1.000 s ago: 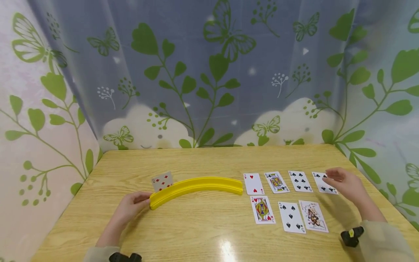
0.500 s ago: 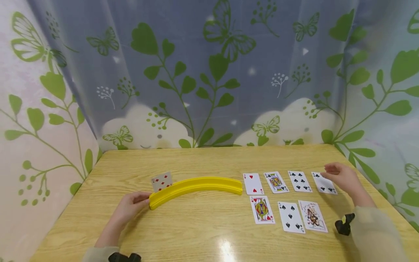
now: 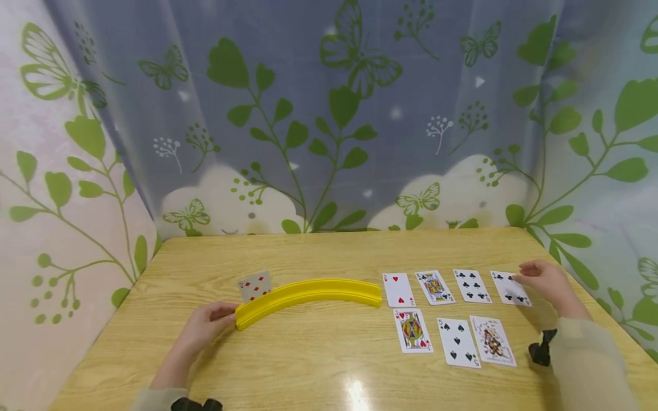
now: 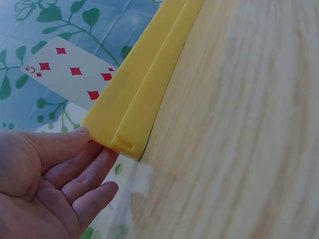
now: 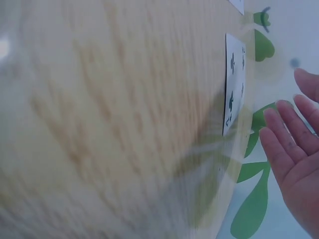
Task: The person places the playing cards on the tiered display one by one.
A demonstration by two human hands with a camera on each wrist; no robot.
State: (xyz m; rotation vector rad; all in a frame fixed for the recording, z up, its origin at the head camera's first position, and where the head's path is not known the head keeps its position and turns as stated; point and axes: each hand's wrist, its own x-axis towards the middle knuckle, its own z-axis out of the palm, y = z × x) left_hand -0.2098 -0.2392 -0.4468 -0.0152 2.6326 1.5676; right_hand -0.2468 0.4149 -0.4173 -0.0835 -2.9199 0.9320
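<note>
A curved yellow card holder (image 3: 313, 290) rests on the table, with the five of diamonds (image 4: 70, 72) standing in it near its left end. My left hand (image 3: 207, 325) pinches that end between thumb and fingers; the other fingers are loosely bent in the left wrist view. My right hand (image 3: 547, 282) hovers at the right edge of a clubs card (image 3: 510, 288), the last of the back row. In the right wrist view the fingers (image 5: 281, 149) are loosely extended, holding nothing, apart from that card (image 5: 235, 84).
Beside the holder lie the two of hearts (image 3: 397, 290), a king (image 3: 434, 287) and the six of clubs (image 3: 472, 285). In front of them are the jack of hearts (image 3: 413, 331), the five of spades (image 3: 458, 342) and a joker (image 3: 492, 341). A patterned curtain (image 3: 308, 114) hangs behind the table.
My right hand drew back and rose slightly, then shifted a little to the right beside the clubs card. The left hand, card holder and cards stay in place.
</note>
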